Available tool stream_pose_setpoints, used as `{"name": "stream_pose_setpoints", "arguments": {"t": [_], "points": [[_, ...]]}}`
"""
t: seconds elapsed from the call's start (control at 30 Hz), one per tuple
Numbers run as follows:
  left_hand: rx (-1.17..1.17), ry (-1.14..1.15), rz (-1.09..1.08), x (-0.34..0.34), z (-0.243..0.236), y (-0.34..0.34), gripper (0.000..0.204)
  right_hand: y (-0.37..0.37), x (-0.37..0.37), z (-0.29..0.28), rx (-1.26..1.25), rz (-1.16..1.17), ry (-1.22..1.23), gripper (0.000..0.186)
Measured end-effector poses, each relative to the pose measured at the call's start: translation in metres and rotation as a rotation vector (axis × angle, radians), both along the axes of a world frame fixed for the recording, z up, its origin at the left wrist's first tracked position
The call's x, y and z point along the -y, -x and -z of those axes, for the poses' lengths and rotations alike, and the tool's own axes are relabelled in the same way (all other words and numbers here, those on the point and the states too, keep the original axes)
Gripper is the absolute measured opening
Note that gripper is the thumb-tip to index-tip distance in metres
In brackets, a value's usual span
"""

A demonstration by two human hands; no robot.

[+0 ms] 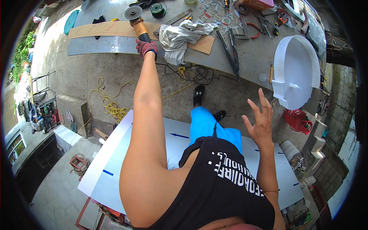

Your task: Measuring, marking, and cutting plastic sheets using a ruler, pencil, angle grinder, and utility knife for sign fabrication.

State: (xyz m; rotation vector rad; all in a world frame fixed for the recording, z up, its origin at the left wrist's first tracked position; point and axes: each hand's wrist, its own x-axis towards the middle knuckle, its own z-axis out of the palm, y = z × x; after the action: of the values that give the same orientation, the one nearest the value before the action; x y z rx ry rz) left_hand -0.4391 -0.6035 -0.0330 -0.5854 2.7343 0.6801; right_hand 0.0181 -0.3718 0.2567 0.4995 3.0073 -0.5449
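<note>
My left hand, in a red and dark work glove, is wrapped round the rear end of an angle grinder. The grinder's orange-brown body points away from me over the far table, with its round disc at the far end. Just right of it lies a crumpled white-grey cloth, and beneath runs a long brown cardboard strip. My right hand is bare and raised with fingers spread, holding nothing. Nearest to it are a white round shallow shell and a yellow pencil on the table.
Cut metal letters, pliers and a green-rimmed spool lie across the metal table. A yellow cord and black cables trail over the floor. Behind me is a white sheet; a red chair-like object stands right.
</note>
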Motion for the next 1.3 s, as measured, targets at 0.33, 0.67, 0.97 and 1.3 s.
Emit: {"name": "stream_pose_setpoints", "arguments": {"t": [0.33, 0.67, 0.97, 1.3], "points": [[-0.684, -0.081, 0.442, -0.022, -0.075, -0.081, 0.071, 0.009, -0.007, -0.012, -0.111, -0.022, 0.001, 0.058], [0.362, -1.465, 0.776, -0.148, -0.217, -0.294, 0.036, -0.032, -0.017, -0.022, -0.15, -0.033, -0.066, 0.055], [0.658, -1.384, 1.069, -0.207, -0.243, -0.39, 0.05, -0.125, -0.051, -0.019, -0.151, -0.044, -0.213, 0.054], [0.845, -1.607, 0.845, -0.273, -0.251, -0.519, 0.063, -0.25, -0.114, -0.023, -0.206, -0.043, -0.274, 0.052]]}}
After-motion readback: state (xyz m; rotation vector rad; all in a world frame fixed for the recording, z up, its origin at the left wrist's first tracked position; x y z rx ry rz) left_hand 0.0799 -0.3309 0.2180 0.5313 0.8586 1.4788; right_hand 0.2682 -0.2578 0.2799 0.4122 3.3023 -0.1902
